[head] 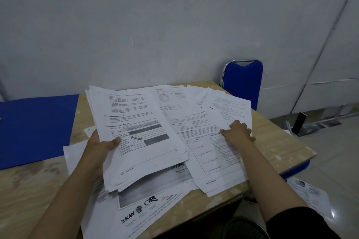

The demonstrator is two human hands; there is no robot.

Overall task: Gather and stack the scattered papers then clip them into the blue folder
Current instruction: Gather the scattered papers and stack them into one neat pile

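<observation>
White printed paper sheets (139, 128) gathered on a pale wooden table (275, 137).
Left hand (103, 141) pinches the stack's nine-o'clock edge; right hand (240, 131), fingers loosely curled, presses sheets at three o'clock.

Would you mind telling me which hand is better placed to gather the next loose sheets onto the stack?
Right, probably. The right hand already rests on the loose sheets, holding nothing, while the left hand grips the stack.

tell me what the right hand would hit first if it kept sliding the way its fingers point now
The right hand lies on the loose sheets, fingers pointing up and left across the table. Going on, it would probably just ride over more of those sheets, then meet the stack that the left hand holds; depth is unclear.
</observation>
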